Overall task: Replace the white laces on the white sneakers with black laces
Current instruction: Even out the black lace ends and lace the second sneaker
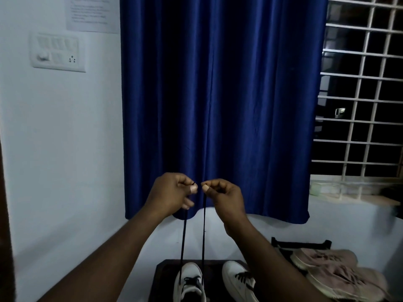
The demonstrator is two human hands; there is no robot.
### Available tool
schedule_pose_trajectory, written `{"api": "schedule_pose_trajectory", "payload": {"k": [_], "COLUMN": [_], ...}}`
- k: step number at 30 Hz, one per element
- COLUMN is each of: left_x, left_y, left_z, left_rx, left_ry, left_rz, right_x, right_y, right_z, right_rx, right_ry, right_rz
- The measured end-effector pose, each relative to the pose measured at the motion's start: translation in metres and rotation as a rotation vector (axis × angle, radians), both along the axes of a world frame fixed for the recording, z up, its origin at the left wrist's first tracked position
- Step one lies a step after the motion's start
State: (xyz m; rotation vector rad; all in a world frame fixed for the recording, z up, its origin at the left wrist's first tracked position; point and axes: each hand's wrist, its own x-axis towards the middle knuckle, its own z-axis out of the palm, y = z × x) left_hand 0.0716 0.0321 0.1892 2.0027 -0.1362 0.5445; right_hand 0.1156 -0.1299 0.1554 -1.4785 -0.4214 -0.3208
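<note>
Your left hand (172,192) and right hand (224,197) each pinch a lace (204,236) end | sneaker (189,284) below looks part-threaded, upper eyelets probably left | other sneaker (238,280) looks laced black.

A deep blue curtain (218,105) hangs at the centre, with a white window grille (359,94) to its right. On the white wall (65,138) to its left sit a switch panel (57,52) and, above it, a printed paper sheet (91,13). Beige shoes (333,273) lie low right, near a dark table (161,280).
</note>
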Motion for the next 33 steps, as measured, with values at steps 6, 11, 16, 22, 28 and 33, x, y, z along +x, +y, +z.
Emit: {"api": "schedule_pose_trajectory", "payload": {"k": [6, 11, 16, 22, 28, 33], "left_x": [0.004, 0.008, 0.008, 0.010, 0.010, 0.008], "left_y": [-0.013, -0.023, -0.028, -0.026, -0.026, -0.025], "left_z": [-0.007, -0.012, -0.012, -0.011, -0.009, -0.008], "left_rx": [-0.148, -0.290, -0.268, -0.077, -0.066, -0.069], "left_ry": [-0.037, -0.033, -0.085, -0.145, -0.154, -0.148], "left_rz": [0.063, 0.086, 0.129, 0.188, 0.206, 0.202], "right_x": [-0.002, -0.001, -0.002, -0.004, -0.005, -0.006], "right_y": [0.000, 0.000, 0.000, -0.001, -0.001, 0.000], "right_z": [0.006, 0.012, 0.012, 0.013, 0.013, 0.013], "right_rx": [0.042, 0.075, 0.062, 0.014, 0.000, 0.003], "right_ry": [0.018, 0.042, 0.051, 0.006, -0.034, -0.050], "right_rz": [0.001, -0.027, -0.039, -0.108, -0.133, -0.135]}}
